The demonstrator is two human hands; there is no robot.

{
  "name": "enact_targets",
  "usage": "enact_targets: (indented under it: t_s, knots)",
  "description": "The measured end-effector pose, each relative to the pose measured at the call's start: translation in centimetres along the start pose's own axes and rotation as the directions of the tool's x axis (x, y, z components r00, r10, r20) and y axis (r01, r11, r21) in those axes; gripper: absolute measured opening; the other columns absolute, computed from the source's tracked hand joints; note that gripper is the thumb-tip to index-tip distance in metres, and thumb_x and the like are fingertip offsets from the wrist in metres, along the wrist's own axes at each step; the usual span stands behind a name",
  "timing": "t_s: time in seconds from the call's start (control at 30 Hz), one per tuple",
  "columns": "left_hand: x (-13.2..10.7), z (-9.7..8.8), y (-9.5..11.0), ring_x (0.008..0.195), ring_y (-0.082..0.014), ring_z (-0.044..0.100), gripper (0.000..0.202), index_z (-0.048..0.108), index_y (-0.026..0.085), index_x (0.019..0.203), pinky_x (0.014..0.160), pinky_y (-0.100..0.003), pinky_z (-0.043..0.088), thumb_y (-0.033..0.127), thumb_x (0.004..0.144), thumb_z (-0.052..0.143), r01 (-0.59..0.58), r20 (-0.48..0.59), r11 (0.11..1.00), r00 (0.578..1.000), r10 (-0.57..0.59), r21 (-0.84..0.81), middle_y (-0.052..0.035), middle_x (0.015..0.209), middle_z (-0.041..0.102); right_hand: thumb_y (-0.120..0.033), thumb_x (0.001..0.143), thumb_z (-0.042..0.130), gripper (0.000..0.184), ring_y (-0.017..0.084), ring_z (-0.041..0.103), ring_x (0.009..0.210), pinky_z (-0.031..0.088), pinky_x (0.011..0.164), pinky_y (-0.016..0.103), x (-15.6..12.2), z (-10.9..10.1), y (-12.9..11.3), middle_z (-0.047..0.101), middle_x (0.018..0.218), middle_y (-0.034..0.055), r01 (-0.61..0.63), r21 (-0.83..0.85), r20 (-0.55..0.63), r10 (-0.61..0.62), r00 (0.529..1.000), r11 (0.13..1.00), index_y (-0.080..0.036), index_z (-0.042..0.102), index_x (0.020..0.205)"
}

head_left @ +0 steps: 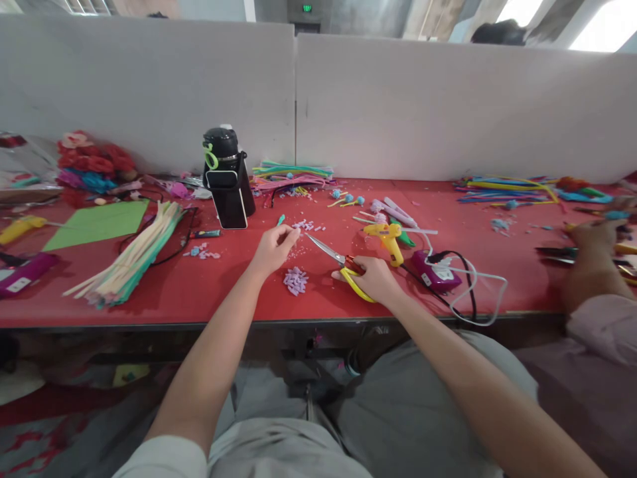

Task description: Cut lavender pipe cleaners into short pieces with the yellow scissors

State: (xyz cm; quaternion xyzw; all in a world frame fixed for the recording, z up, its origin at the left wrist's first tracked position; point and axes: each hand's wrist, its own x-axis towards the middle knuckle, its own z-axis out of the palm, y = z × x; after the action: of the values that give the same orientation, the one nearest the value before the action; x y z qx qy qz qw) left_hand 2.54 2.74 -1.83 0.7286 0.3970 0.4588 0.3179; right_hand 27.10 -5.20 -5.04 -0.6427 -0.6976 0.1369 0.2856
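Observation:
My left hand [275, 247] rests on the red table [209, 292], its fingers pinched on a small piece I cannot make out, close to scattered lilac bits [304, 226]. My right hand [369, 277] grips yellow-handled scissors [338, 260], whose blades are slightly apart and point up-left toward the left hand. A small heap of lilac cut pieces [295, 280] lies between the two hands.
A yellow glue gun [387, 238] and a purple power strip [434, 272] with cables sit right of the scissors. A black flask [226, 176], a bundle of pale stems [134, 255], green paper [99, 224] and pipe cleaners [291, 174] lie around. Another person's hand [597, 242] works at the right.

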Motion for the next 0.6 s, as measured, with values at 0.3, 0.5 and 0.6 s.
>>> enact_targets:
  t_s: [0.3, 0.5, 0.6]
  knots:
    - [-0.06, 0.04, 0.25, 0.057, -0.0112, 0.049, 0.036, 0.057, 0.017, 0.069, 0.054, -0.028, 0.044, 0.045, 0.091, 0.056, 0.000, 0.016, 1.000, 1.000, 0.000, 0.016, 0.0010, 0.062, 0.055, -0.069, 0.071, 0.067, 0.058, 0.011, 0.037, 0.052, 0.024, 0.051, 0.026, -0.19, -0.12, -0.16, 0.045, 0.053, -0.0021, 0.007, 0.001, 0.010, -0.007, 1.000, 1.000, -0.021, 0.038, 0.056]
    - [-0.07, 0.06, 0.24, 0.057, -0.0115, 0.049, 0.036, 0.057, 0.017, 0.069, 0.055, -0.029, 0.046, 0.046, 0.091, 0.056, 0.004, 0.023, 1.000, 1.000, -0.005, 0.022, 0.0006, 0.062, 0.055, -0.070, 0.071, 0.066, 0.058, 0.011, 0.037, 0.052, 0.024, 0.050, 0.027, -0.03, 0.13, 0.04, 0.044, 0.052, -0.0016, 0.003, 0.000, 0.004, -0.003, 1.000, 1.000, -0.022, 0.037, 0.055]
    - [0.01, 0.08, -0.09, 0.060, -0.0123, 0.052, 0.034, 0.059, 0.017, 0.072, 0.057, -0.029, 0.048, 0.045, 0.091, 0.056, -0.010, 0.017, 1.000, 1.000, 0.010, 0.006, -0.0003, 0.065, 0.058, -0.070, 0.071, 0.065, 0.058, 0.011, 0.037, 0.052, 0.024, 0.050, 0.027, -0.03, 0.07, -0.10, 0.044, 0.052, -0.0017, -0.008, -0.002, -0.008, 0.008, 1.000, 1.000, -0.022, 0.036, 0.056]
